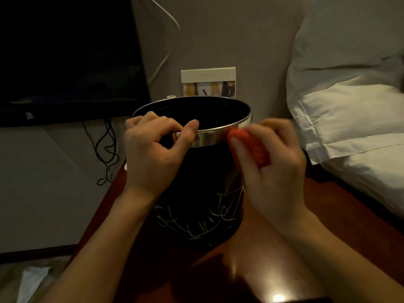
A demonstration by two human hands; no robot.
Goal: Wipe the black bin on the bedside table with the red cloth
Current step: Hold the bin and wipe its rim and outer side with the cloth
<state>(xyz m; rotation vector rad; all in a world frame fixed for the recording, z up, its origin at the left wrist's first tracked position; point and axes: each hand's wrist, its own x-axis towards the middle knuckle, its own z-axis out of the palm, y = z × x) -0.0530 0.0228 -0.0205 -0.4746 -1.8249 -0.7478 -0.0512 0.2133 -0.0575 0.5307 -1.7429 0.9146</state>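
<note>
A round black bin point(196, 182) with a shiny metal rim and white scribble marks near its base stands upright on the reddish-brown bedside table point(273, 248). My left hand point(153, 149) grips the near left part of the rim, thumb on the metal band. My right hand point(269, 162) holds a bunched red cloth point(251, 145) and presses it against the bin's right side, just at and below the metal rim. Most of the cloth is hidden inside my fingers.
A white pillow and bedding point(354, 119) lie close on the right. A card stand point(208, 83) leans on the wall behind the bin. Black cables point(107, 149) hang at the left below a dark screen point(70, 60). A plastic bag point(30, 281) lies on the floor, lower left.
</note>
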